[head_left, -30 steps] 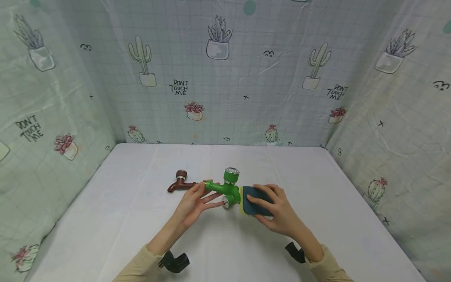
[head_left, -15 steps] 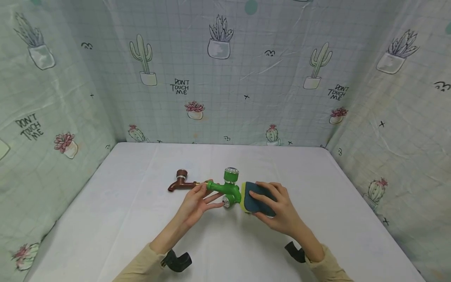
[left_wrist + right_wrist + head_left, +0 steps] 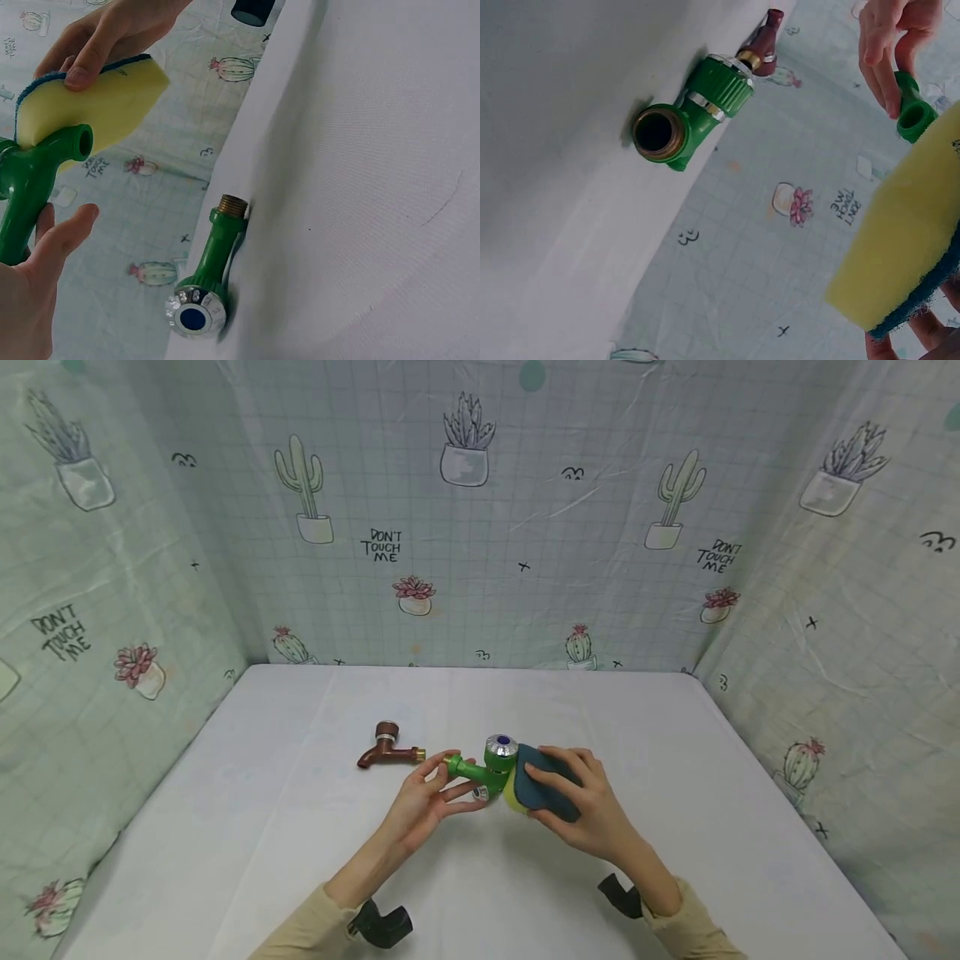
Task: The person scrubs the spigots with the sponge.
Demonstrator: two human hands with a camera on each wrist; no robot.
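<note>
A green tap with a chrome, blue-centred knob (image 3: 501, 747) is pinched near its threaded end by my left hand (image 3: 422, 802), thumb on top and other fingers spread below. Its open spout end (image 3: 81, 141) shows in the left wrist view. My right hand (image 3: 588, 806) grips a yellow sponge (image 3: 97, 112) with a dark blue scouring side (image 3: 547, 783). The sponge's yellow face is right against the held tap. Below them, a second green tap (image 3: 217, 259) lies on the table; the held tap mostly hides it in the head view.
A brown tap (image 3: 386, 753) with a brass end lies on the white table (image 3: 315, 827), left of the held tap. Black curved wrist mounts (image 3: 384, 927) hang by both sleeves. Cactus-printed cloth (image 3: 480, 568) walls the back and sides.
The held tap has tilted, its knob now lower and facing me. My left hand has shifted slightly right, uncovering the brown tap's brass end. The sponge has moved slightly against the held tap.
</note>
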